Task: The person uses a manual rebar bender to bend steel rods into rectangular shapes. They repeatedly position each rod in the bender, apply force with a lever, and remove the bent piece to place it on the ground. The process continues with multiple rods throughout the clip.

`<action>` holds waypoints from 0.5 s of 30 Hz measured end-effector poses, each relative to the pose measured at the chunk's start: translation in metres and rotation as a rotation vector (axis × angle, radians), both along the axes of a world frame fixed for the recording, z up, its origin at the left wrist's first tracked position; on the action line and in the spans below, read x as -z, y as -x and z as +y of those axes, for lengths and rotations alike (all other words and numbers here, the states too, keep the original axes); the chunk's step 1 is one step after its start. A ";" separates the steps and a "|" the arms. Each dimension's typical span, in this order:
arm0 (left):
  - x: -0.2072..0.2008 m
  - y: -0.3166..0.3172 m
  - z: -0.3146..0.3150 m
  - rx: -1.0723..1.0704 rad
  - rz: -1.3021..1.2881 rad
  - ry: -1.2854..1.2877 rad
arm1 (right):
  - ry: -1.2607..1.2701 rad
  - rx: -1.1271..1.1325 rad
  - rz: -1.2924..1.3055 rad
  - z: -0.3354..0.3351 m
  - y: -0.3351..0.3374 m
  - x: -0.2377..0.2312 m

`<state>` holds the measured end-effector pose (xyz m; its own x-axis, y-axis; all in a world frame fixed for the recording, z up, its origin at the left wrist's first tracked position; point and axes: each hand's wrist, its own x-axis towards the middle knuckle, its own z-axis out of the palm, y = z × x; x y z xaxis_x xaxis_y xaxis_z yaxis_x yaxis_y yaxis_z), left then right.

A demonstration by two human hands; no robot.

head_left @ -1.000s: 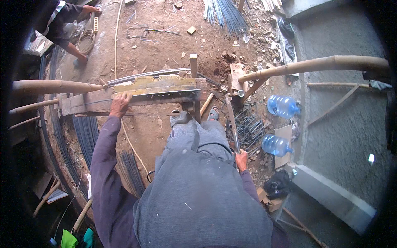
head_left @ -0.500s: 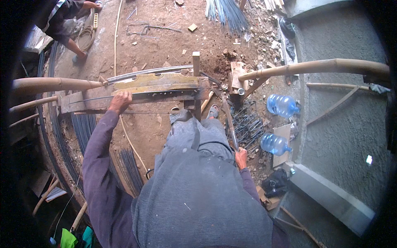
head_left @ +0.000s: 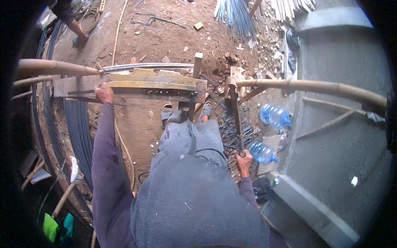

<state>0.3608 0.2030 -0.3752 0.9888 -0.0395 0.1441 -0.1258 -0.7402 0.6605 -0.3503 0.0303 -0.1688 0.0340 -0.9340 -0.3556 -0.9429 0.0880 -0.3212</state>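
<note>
In front of me stands a bench made of a wooden plank [head_left: 64, 87] with a yellow carved board [head_left: 153, 78] on it. A thin dark steel rod [head_left: 80, 91] lies along the plank. My left hand [head_left: 104, 93] is closed at the rod, near the plank's left part. At my right side, my right hand [head_left: 244, 163] is wrapped round the near end of a long steel bar [head_left: 237, 115]. The bar points away from me, and its far end is by the bamboo pole's tip. Pegs or nails along the board's near edge are too small to make out.
Bamboo poles [head_left: 331, 88] [head_left: 58, 68] reach in from both sides. Two blue water bottles [head_left: 273, 115] [head_left: 261, 152] lie right, beside bent steel pieces [head_left: 237, 130]. Steel rods lie in bundles at left [head_left: 77, 132] and far back [head_left: 235, 18]. Another person's leg [head_left: 76, 29] is at the upper left.
My left hand has moved left along the plank. The steel bar in my right hand has shifted, its far end now nearer the bamboo pole's tip. The whole view has shifted slightly.
</note>
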 end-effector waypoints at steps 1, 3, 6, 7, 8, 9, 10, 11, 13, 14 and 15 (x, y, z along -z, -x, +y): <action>0.019 -0.030 -0.001 -0.353 0.281 0.202 | 0.039 -0.115 -0.090 -0.025 -0.005 0.000; 0.056 -0.059 0.013 -0.455 0.526 0.486 | 0.048 -0.305 -0.160 -0.081 -0.017 0.000; 0.091 -0.075 0.022 -0.486 0.372 0.046 | 0.156 -0.568 -0.083 -0.166 -0.046 -0.004; 0.096 -0.076 0.022 -0.534 0.330 -0.006 | 0.213 -0.660 -0.059 -0.194 -0.057 -0.008; 0.099 -0.075 0.023 -0.554 0.281 -0.073 | 0.258 -0.770 -0.173 -0.224 -0.070 -0.011; 0.102 -0.073 0.023 -0.570 0.241 -0.139 | 0.404 -0.966 -0.132 -0.255 -0.081 -0.016; 0.103 -0.070 0.023 -0.574 0.203 -0.205 | 0.430 -1.023 -0.088 -0.283 -0.095 -0.017; 0.106 -0.068 0.023 -0.574 0.148 -0.351 | 0.421 -1.100 -0.089 -0.314 -0.108 -0.019; 0.111 -0.068 0.029 -0.553 0.108 -0.344 | 0.433 -1.263 -0.054 -0.368 -0.135 -0.012; 0.114 -0.071 0.033 -0.567 0.148 -0.259 | 0.458 -1.363 -0.018 -0.394 -0.148 -0.007; 0.119 -0.072 0.040 -0.499 0.130 -0.397 | 0.503 -1.441 -0.007 -0.415 -0.163 0.003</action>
<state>0.4324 0.2429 -0.4939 0.9106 0.4031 0.0911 0.3585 -0.8801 0.3115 -0.1874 -0.3849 -0.1714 0.9920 -0.1253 -0.0176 -0.1259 -0.9912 -0.0411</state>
